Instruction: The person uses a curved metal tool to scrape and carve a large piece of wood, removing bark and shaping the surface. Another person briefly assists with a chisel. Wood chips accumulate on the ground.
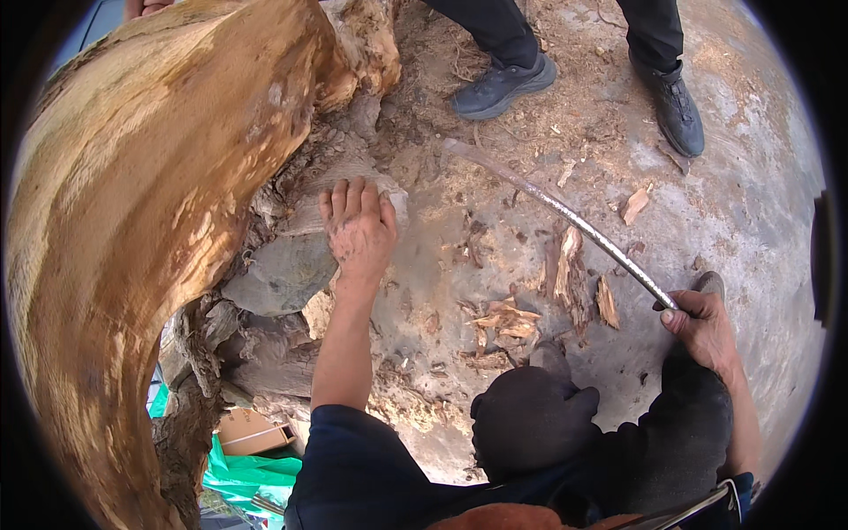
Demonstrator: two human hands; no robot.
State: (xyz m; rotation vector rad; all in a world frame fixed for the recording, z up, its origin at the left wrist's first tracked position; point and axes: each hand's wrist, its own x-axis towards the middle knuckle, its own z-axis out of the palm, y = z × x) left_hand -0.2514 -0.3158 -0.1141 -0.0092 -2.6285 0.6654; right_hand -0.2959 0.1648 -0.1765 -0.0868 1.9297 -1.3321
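Note:
A large, smooth-stripped tree trunk (168,168) curves down the left side, with rough, broken wood along its underside. Against that rough part lies my left hand (360,231), flat on a pale lump of wood or stone, fingers stretched out and nothing in them. Just below it is a grey-green stone-like piece (281,274). In my right hand (702,329), at the right, is one end of a long metal bar (565,212). The bar slants up and left across the ground, its far end near the middle of the view, dull and brownish.
Wood chips (508,322) and bark strips (570,274) litter the dusty ground (751,256). Another person's dark shoes (508,87) stand at the far side. A cardboard box (252,431) and green plastic sheeting (252,477) are at lower left, beneath the trunk.

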